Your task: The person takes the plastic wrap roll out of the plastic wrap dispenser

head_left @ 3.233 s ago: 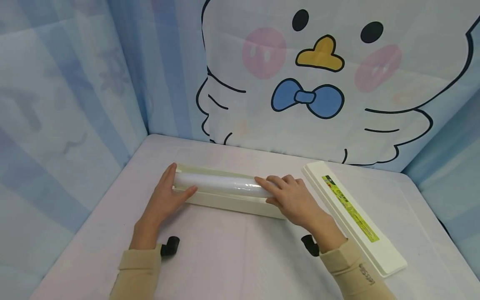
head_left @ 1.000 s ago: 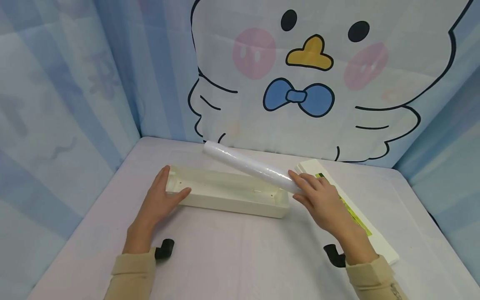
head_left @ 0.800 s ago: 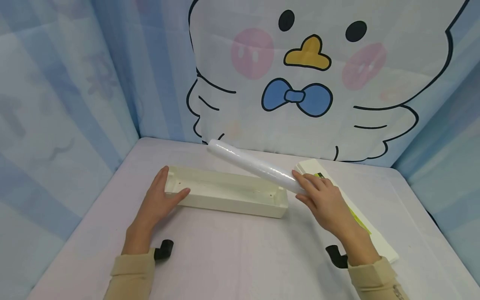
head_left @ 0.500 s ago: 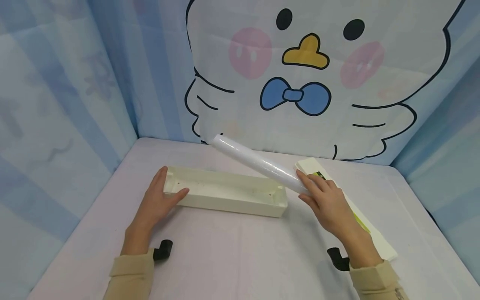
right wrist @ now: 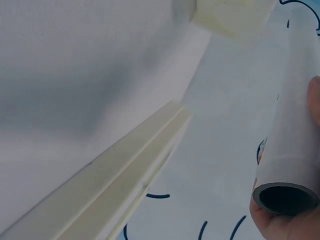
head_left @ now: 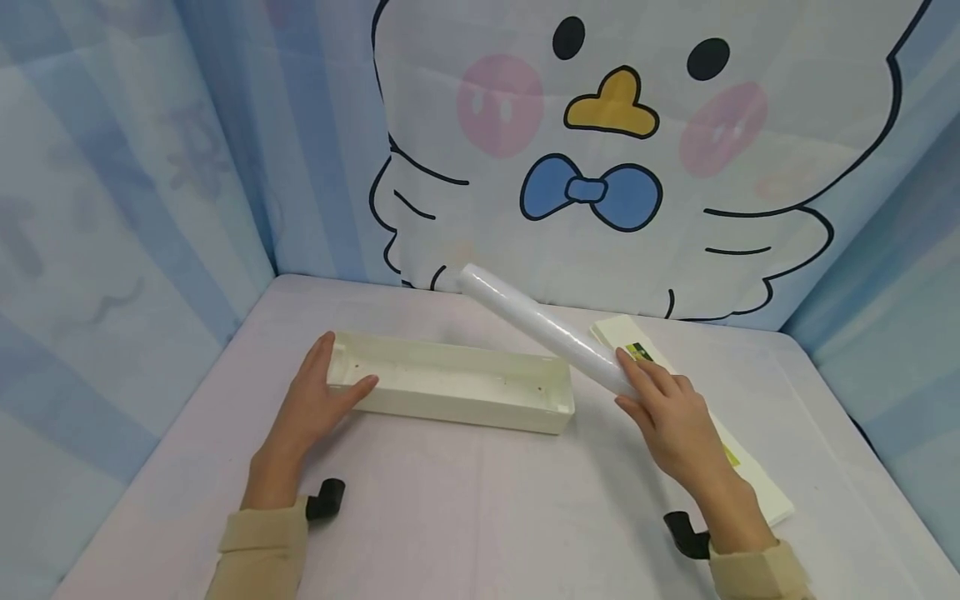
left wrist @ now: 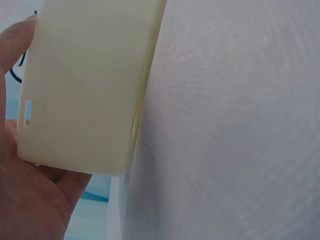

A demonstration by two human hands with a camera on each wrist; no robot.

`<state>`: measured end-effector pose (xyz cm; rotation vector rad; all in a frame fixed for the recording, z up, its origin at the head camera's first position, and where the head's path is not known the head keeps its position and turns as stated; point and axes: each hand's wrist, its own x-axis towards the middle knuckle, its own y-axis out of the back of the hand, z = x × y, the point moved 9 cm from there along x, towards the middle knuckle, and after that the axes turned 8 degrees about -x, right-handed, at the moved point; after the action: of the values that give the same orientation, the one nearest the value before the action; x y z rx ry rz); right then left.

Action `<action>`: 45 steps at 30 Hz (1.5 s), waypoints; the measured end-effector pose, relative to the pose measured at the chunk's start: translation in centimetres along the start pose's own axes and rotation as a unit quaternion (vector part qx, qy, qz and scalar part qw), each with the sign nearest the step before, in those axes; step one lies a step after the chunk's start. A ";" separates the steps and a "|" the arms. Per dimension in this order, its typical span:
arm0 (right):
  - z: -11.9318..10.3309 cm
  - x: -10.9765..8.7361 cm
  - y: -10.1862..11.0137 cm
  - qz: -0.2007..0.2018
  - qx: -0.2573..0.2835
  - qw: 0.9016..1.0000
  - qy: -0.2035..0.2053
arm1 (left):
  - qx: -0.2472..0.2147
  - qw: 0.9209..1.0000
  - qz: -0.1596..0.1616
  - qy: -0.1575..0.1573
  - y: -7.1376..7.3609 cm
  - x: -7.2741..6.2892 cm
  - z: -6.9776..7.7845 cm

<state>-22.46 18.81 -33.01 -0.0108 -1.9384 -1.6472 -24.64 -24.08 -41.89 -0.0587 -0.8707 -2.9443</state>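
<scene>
A long cream plastic box (head_left: 457, 412) lies on the table with its inside bare apart from small specks. My left hand (head_left: 311, 404) grips its left end, thumb over the near wall and fingers at the far corner. In the left wrist view the end wall of the box (left wrist: 85, 85) shows a small square slot. My right hand (head_left: 675, 425) holds a roll of clear plastic film (head_left: 547, 329) by its right end. The roll slants up to the left, raised above the table behind the box. Its hollow core (right wrist: 287, 199) shows in the right wrist view.
A long cream lid (head_left: 765, 492) with a yellow-green label lies at the right, partly hidden under my right forearm. The white tablecloth (head_left: 480, 517) runs back to a curtain (head_left: 480, 225) printed with a cartoon bird.
The film roll has left the box, lifted up and to the right by my right hand, and now tilts more steeply. My left hand keeps its grip on the box end.
</scene>
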 end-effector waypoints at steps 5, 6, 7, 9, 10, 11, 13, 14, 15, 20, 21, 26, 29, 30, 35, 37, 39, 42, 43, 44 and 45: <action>0.6 -0.5 0.1 -0.005 -0.013 1.000 -0.023 | 0.001 1.000 -0.002 0.004 0.1 0.0 0.2; 0.7 -0.6 0.2 -0.005 -0.016 0.999 -0.028 | 0.001 1.000 -0.003 0.004 0.1 -0.1 0.2; 0.9 -0.7 0.2 -0.005 -0.018 0.999 -0.032 | 0.000 1.000 -0.003 0.005 0.1 -0.1 0.3; 1.2 -1.0 0.3 -0.005 -0.019 0.999 -0.040 | -0.001 1.000 -0.004 0.004 0.0 -0.1 0.3; 1.3 -1.1 0.4 -0.003 -0.019 0.999 -0.043 | -0.001 1.000 -0.003 0.002 0.1 -0.1 0.3; 1.4 -1.2 0.4 -0.002 -0.021 0.999 -0.044 | -0.002 1.000 -0.003 0.002 0.1 -0.1 0.3; 1.7 -1.5 0.4 0.001 -0.020 0.999 -0.047 | -0.002 1.000 -0.003 0.001 0.0 -0.1 0.3; 1.8 -1.6 0.4 0.003 -0.019 0.999 -0.049 | -0.001 1.000 -0.003 0.000 0.0 -0.1 0.3; 2.0 -1.8 0.4 0.004 -0.019 0.999 -0.050 | -0.001 1.000 -0.002 0.000 0.0 -0.1 0.2; 2.6 -2.5 0.5 0.011 -0.019 0.998 -0.055 | 0.005 1.000 -0.002 0.000 0.0 -0.1 0.2; 2.7 -2.6 0.5 0.011 -0.019 0.998 -0.057 | 0.005 1.000 -0.003 0.001 0.0 -0.1 0.1; 3.4 -3.3 0.6 0.004 -0.025 0.997 -0.079 | 0.005 1.000 -0.005 0.001 -0.1 0.0 0.1; 3.8 -3.6 0.6 0.003 -0.028 0.996 -0.088 | 0.005 1.000 -0.006 0.002 -0.1 0.0 0.1; 3.8 -3.7 0.7 0.005 -0.029 0.996 -0.090 | 0.005 1.000 -0.006 0.003 -0.1 0.0 0.1; 4.3 -4.2 0.9 0.006 -0.032 0.995 -0.094 | 0.005 1.000 -0.008 0.001 -0.1 0.0 0.3; 4.5 -4.4 0.9 0.002 -0.034 0.995 -0.097 | 0.005 1.000 -0.009 0.001 -0.1 0.0 0.4; 4.6 -4.6 0.9 0.000 -0.034 0.994 -0.100 | 0.005 1.000 -0.010 0.003 -0.1 0.0 0.4; 4.8 -4.9 1.0 -0.002 -0.035 0.994 -0.104 | 0.005 1.000 -0.012 0.004 -0.1 0.0 0.4; 4.9 -4.9 1.0 -0.003 -0.036 0.994 -0.107 | 0.004 1.000 -0.012 0.004 -0.1 0.0 0.4; 4.9 -5.0 1.0 -0.004 -0.037 0.993 -0.109 | 0.005 1.000 -0.013 0.005 -0.1 0.0 0.4; 5.0 -5.1 1.0 -0.005 -0.038 0.993 -0.110 | 0.005 1.000 -0.013 0.005 -0.2 0.0 0.3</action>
<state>-19.98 25.40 -34.64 -0.2216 -2.0364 -1.7905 -24.61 -23.76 -41.70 -0.0323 -0.8900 -2.9608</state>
